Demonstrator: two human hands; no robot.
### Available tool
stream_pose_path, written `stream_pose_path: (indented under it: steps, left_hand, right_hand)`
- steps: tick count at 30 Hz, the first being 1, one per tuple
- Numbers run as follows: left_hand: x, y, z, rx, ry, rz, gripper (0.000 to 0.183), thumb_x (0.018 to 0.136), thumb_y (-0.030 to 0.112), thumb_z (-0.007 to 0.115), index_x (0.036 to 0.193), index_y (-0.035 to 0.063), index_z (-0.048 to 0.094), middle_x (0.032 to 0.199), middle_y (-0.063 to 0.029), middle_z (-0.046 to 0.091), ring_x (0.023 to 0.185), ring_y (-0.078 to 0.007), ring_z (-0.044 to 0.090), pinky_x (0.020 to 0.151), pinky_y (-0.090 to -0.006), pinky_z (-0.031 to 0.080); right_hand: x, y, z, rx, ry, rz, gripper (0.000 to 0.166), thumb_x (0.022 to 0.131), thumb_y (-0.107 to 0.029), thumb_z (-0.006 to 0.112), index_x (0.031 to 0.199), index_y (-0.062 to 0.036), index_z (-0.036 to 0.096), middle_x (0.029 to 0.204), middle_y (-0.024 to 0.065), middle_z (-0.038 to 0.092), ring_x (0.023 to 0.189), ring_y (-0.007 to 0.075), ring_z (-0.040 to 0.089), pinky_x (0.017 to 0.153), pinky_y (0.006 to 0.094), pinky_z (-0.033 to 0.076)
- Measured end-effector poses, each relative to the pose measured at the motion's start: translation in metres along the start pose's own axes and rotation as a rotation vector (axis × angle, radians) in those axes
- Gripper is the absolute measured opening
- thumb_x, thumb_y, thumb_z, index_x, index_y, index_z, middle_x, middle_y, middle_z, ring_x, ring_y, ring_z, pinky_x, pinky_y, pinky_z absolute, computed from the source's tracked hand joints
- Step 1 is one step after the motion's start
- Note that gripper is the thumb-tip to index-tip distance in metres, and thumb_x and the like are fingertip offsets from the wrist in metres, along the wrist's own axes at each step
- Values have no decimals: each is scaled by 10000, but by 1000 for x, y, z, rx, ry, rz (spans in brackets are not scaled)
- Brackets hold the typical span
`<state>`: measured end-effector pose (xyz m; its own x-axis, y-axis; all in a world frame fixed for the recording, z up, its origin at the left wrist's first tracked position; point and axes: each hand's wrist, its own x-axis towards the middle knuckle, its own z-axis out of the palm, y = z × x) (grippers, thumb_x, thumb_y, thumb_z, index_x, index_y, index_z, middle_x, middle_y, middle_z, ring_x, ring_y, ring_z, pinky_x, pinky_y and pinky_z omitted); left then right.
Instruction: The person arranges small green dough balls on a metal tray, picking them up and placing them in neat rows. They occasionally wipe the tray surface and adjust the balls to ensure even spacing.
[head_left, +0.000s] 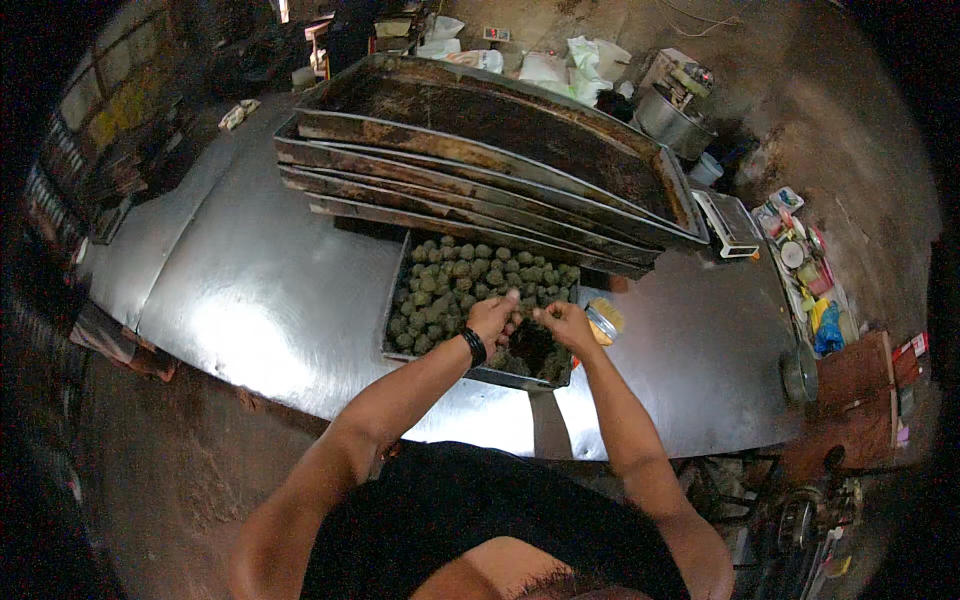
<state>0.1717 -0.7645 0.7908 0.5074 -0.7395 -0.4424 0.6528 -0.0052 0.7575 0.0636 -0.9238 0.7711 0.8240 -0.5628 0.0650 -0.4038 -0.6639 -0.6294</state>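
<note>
A rectangular metal tray (480, 376) lies on the steel tabletop before me, filled mostly with small green-brown balls (461, 270). A loose, darker mass of similar stuff (553, 367) is in its near right corner, around a dark hollow. My left hand (491, 322), with a black band at the wrist, is curled over the middle of the tray. To its right, my right hand (567, 324) has thumb and finger brought together above the dark hollow. Whether either hand grips a piece is too small to tell. A pale-bristled brush (604, 321) rests just right of the tray.
Several large, stained baking trays (480, 157) are stacked behind the small tray. A flat scale (726, 225) stands by their right end. Along the table's (247, 277) right edge are a metal bowl (799, 373) and a clutter of containers (810, 262). A metal pot (671, 124) stands beyond.
</note>
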Motion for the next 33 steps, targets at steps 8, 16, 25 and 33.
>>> stream_pose_path:
  steps: [8, 16, 25, 33]
  left_hand:
    - [1, -18, 37, 199, 370, 125, 526, 883, 519, 431, 567, 99, 412, 489, -41, 434, 362, -146, 345, 354, -305, 244]
    - [-5, -19, 10, -66, 85, 125, 267, 930, 325, 443, 934, 83, 557, 876, -25, 563, 608, -125, 484, 442, -260, 360]
    - [-5, -15, 35, -151, 339, 120, 523, 886, 570, 361, 619, 122, 397, 552, -33, 449, 478, -148, 389, 398, -278, 275]
    - [4, -11, 16, -257, -23, 59, 216, 930, 257, 463, 856, 67, 533, 778, -61, 566, 700, -165, 563, 630, -297, 511]
  right_hand:
    - [-8, -1, 25, 97, 239, 90, 566, 811, -507, 548, 503, -35, 497, 445, 35, 447, 420, 137, 404, 417, 330, 334]
    - [3, 1, -2, 938, -371, 209, 221, 849, -306, 567, 887, -89, 550, 774, 13, 587, 523, 104, 498, 424, 250, 382]
    - [-1, -1, 24, 885, 72, 290, 454, 814, -456, 597, 577, -91, 468, 476, 2, 422, 388, 115, 377, 382, 259, 285]
    - [-16, -22, -5, 1112, -197, 366, 204, 869, -255, 530, 981, -85, 523, 804, 15, 560, 592, 109, 493, 493, 279, 365]
